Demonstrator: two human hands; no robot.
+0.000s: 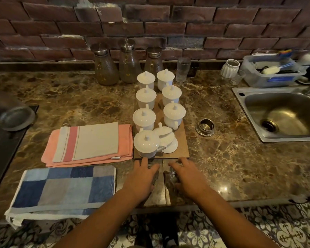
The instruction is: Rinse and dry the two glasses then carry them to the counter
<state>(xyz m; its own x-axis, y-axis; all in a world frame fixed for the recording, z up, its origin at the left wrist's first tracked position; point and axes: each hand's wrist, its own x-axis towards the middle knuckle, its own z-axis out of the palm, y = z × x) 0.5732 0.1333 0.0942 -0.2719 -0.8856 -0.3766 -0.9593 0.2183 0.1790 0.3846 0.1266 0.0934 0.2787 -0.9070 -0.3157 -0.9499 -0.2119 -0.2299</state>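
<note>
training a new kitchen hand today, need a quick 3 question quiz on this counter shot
1. True or false: the sink lies to the right of the white lidded cups.
2. What lies just left of the left hand? A) blue checked towel B) banana C) book
3. Fill in: the left hand and the right hand each grip a clear ____.
Key: 1 true; 2 A; 3 glass, namely the left glass and the right glass.

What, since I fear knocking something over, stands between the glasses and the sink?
Only a small metal ring on the countertop, left of the sink, lies near the path from the two glasses.
</note>
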